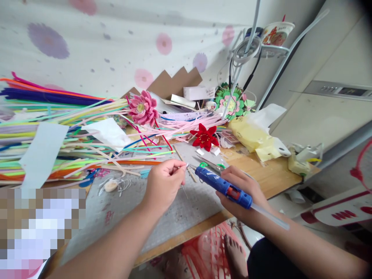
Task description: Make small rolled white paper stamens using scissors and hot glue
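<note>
My right hand (pixel 241 190) is wrapped round a blue glue gun (pixel 222 186), with a translucent glue stick (pixel 270 217) poking out of its back end. The gun's tip points left, close to the fingertips of my left hand (pixel 167 180). Those fingers pinch a small whitish piece with a thin wire (pixel 185 192) hanging below; the piece is too small to name. Beyond the hands, a red flower (pixel 204 137) with a yellow centre lies on the table. Scissors with green handles (pixel 203 165) lie partly hidden behind the glue gun.
Many coloured pipe cleaners (pixel 72 155) cover the table's left and back. A pink flower (pixel 142 107) and a green-and-pink flower (pixel 231 101) are at the back. A grey cutting mat (pixel 122 217) lies under my hands. A yellow plastic bag (pixel 250 133) sits right. A coil of white string (pixel 112 186) lies left.
</note>
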`<state>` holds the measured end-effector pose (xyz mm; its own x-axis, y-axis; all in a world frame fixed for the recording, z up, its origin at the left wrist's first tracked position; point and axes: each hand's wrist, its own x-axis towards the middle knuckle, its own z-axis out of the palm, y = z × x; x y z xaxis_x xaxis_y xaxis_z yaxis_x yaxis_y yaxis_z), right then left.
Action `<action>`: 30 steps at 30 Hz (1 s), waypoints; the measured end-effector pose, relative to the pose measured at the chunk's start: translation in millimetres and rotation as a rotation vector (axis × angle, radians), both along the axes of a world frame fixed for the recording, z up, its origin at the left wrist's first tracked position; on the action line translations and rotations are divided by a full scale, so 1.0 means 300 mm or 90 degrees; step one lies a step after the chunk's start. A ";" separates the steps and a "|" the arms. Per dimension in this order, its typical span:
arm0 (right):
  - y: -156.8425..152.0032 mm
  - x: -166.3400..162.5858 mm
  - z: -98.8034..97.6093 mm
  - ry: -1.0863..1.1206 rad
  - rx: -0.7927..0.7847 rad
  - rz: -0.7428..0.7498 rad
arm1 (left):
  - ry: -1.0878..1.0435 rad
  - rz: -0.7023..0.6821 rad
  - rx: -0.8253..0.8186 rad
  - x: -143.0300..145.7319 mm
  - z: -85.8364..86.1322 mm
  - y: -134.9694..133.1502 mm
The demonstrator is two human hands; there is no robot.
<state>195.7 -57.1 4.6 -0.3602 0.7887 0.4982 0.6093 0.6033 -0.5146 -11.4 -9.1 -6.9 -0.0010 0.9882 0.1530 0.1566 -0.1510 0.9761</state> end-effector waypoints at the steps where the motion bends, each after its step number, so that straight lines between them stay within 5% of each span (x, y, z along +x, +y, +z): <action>1: 0.000 0.000 -0.001 0.000 -0.002 0.001 | 0.002 0.001 0.000 0.000 0.000 0.000; 30: -0.009 0.006 0.013 -0.042 -0.047 -0.018 | 0.059 -0.007 0.045 -0.003 -0.001 0.002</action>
<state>197.5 -59.9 8.4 -0.3670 0.8330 0.4139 0.6600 0.5468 -0.5151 -12.3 -8.6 -7.2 0.0278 0.9747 0.2216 0.2436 -0.2216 0.9442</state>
